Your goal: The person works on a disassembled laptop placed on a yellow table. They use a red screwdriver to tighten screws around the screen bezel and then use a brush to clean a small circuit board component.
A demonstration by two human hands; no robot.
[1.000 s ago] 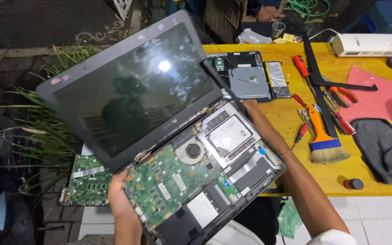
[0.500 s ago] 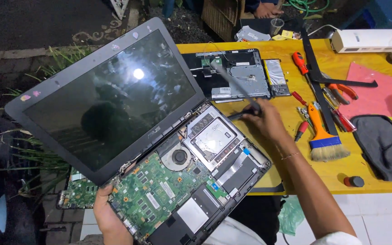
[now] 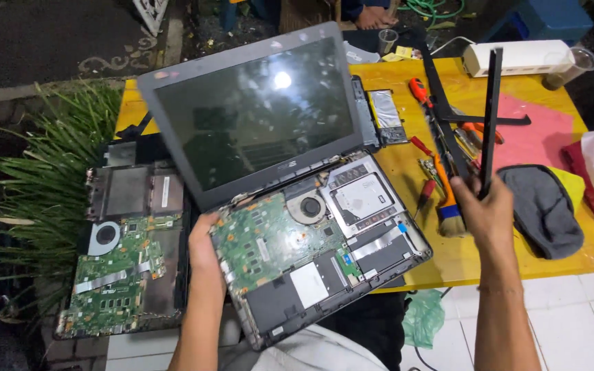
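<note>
The left hand (image 3: 204, 247) grips the left edge of the opened grey laptop with its bare green circuit board, round fan and silver drive exposed (image 3: 297, 233). The laptop's base juts over the near edge of the yellow wooden table (image 3: 462, 257), and its dark screen stands tilted back toward the far side. The right hand (image 3: 489, 206) is closed around the lower end of a long, thin black plastic strip (image 3: 491, 117), held upright above the table's right half, well apart from the laptop.

Just left of the right hand lie a small paintbrush with an orange handle (image 3: 448, 206) and red-handled screwdrivers (image 3: 421, 148). A dark grey cloth (image 3: 544, 206) lies just right of that hand, on a pink sheet (image 3: 531, 141). A white box-shaped device (image 3: 517, 58) sits at the far right corner.

Off the table's left edge rests a second dismantled laptop base with a green board (image 3: 125, 254), beside long green grass blades (image 3: 42, 172). White floor tiles (image 3: 586, 323) show below the near edge.
</note>
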